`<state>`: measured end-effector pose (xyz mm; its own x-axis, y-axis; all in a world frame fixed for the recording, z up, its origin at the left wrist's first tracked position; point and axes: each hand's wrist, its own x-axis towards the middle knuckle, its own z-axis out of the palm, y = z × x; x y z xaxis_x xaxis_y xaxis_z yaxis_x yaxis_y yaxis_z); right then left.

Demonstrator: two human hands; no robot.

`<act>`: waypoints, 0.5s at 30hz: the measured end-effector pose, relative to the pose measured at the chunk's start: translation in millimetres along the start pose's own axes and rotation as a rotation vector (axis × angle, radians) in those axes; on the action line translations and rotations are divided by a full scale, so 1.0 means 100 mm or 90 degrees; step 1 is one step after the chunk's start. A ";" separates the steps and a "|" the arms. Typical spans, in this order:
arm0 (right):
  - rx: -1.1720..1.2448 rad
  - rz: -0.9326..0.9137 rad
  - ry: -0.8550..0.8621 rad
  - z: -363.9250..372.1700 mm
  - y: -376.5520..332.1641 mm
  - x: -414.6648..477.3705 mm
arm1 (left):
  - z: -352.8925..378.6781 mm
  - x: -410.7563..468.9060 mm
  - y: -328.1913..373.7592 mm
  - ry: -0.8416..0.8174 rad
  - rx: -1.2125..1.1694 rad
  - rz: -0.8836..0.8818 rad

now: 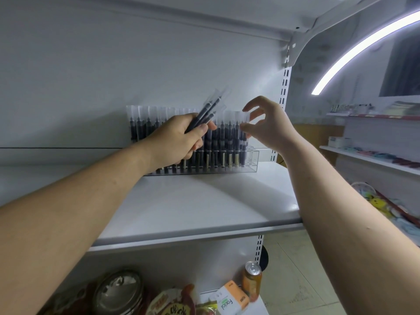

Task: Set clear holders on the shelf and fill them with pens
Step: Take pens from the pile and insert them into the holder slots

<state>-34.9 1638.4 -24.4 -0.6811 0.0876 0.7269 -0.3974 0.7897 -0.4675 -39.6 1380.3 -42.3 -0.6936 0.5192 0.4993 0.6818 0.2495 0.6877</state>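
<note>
Two bare forearms reach in from the bottom corners of the frame toward the middle. Below them, on the lower level at the bottom edge, stand an orange can (251, 280), an orange-and-white box (231, 298) and a round metal lid (118, 289).

The left hand (179, 137), just left of centre, has its fingers wrapped round a bundle of dark pens (208, 111) with clear caps, which slant up and to the right. The right hand (268, 126), right of centre, is held in a wide C, thumb and forefinger well apart, gripping nothing. Its fingertips (246, 128) are at the caps of the rightmost standing pens; I cannot tell whether they touch.

The clear holder (250, 162) sits mid-frame at the back of the white shelf (204, 201), against the rear panel. It is packed with upright rows of pens (229, 137), though a few slots at its right end are bare.

A light strip (363, 46) glows in the upper right of the frame.
</note>
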 end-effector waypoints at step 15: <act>0.333 0.010 -0.027 0.01 -0.16 0.04 | -0.01 0.03 -0.04 -0.017 -0.075 -0.029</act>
<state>-31.5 1624.9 -14.8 -0.7091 0.0640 0.7022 -0.6335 0.3793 -0.6744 -44.9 1380.0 -42.7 -0.7150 0.5322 0.4533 0.6171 0.1757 0.7670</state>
